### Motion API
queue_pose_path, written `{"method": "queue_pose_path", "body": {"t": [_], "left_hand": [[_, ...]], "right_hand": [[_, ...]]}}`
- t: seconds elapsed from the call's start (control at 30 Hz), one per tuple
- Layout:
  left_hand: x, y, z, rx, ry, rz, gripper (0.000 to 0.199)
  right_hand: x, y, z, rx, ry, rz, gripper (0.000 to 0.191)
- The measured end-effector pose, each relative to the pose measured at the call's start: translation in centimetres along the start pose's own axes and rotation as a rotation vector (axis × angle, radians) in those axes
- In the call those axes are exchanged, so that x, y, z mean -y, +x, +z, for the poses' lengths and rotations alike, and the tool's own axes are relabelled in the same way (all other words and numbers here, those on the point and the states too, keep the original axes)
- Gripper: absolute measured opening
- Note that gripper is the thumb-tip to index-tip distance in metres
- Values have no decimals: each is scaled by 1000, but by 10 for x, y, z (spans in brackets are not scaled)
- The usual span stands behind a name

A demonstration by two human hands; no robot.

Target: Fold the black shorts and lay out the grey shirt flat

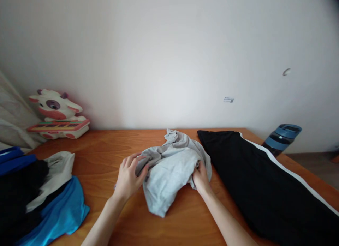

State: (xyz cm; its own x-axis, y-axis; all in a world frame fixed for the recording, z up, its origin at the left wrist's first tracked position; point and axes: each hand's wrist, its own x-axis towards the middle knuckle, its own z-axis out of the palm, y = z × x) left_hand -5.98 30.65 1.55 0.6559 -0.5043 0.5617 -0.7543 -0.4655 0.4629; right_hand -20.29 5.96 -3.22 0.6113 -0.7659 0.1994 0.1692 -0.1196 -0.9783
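Observation:
A crumpled light grey garment [172, 168] lies in a loose heap on the wooden table [106, 154]; its exact kind cannot be made out. At its left edge is my left hand [130, 174], with thumb and fingers apart and the fingertips against the cloth. My right hand [200, 177] grips the garment at its right side, its fingers partly hidden in the folds. To the right of the heap, black trousers [246, 175] with a white side stripe are spread flat.
A pile of clothes, with a bright blue piece [66, 207] and a grey-white piece [57, 179], lies at the left. Behind it stands a toy cow keyboard [59, 115] by the wall [159, 62]. A blue bottle [282, 140] stands at the right edge, behind the trousers.

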Motion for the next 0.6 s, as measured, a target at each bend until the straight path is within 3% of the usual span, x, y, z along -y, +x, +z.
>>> {"method": "queue_pose_path", "body": {"t": [0.1,0.17,0.23,0.3,0.47,0.53,0.6], "left_hand": [[21,-1,4,102,166,-53,64],[24,-3,8,232,129,-81,48],[23,-2,9,295,17,-170,36],[21,2,6,225,-173,-331,40],[36,16,-18,-224,-772,-705,49],[44,19,-27,-297,-855,-727,48],[47,20,-31,-252,-825,-663,48]], "right_hand": [[-12,9,-8,-89,283,199,56],[-15,14,-12,-136,335,225,67],[-15,18,-15,-166,274,160,69],[-12,23,-19,-158,184,60,65],[6,41,-42,-286,76,-47,51],[17,44,-53,-363,-20,-153,48],[30,40,-58,-403,-169,-313,44]]}}
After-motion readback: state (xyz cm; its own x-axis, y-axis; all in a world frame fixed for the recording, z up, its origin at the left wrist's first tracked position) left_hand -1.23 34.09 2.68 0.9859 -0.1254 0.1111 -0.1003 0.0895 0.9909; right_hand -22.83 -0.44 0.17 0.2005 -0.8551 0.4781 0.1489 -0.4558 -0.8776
